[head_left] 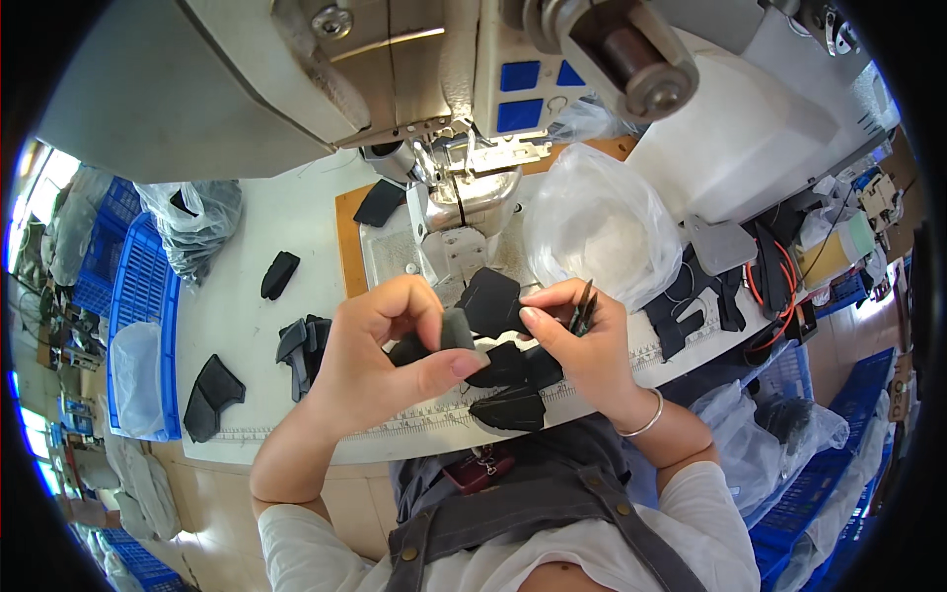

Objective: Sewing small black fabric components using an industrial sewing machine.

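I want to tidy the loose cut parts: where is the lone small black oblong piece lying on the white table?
In the head view the small black oblong piece lies alone on the white table, on the person's left, between the clear plastic bag of dark parts and the wooden board.

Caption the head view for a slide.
Left hand and right hand hold joined black fabric pieces before a grey industrial sewing machine.

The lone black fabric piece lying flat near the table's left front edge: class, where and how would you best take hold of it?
Probably pinch the black fabric piece at its pointed upper corner, coming from above and the right. It lies flat and thin on the white table, apart from the stack of black pieces, so a corner lifts easiest.
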Demonstrator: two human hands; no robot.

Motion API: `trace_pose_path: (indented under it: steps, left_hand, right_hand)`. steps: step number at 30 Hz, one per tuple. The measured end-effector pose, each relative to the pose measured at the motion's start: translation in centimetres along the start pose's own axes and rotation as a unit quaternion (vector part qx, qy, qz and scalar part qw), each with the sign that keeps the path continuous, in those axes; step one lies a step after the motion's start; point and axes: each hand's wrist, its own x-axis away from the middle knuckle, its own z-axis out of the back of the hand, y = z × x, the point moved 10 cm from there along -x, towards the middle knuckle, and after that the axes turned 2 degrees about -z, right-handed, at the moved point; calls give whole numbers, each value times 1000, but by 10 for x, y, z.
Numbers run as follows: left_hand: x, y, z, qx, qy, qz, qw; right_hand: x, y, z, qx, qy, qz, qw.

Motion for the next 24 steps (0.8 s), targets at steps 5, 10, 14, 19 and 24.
trace_pose_path:
  steps: [5, 10, 14, 19, 24]
  left_hand:
    - [-2, -11, -2, 16, 15, 56, 998]
    - [-6, 24, 4, -202, 59, -137, 968]
    - [-4, -11, -9, 66, 8, 19, 998]
    - [-1, -22, -12, 185, 4, 88, 979]
    - [-2, -24, -15, 233, -5, 96, 968]
  right_hand:
    - [3, -2, -8, -22, -13, -13, 1000]
    - [10, -18, -9, 0, 16, 75, 997]
    - [16, -30, -17, 13, 2, 118, 993]
    - [12, -23, -27, 1, -58, 10, 998]
    - [12, -44, -34, 37, -95, 88, 991]
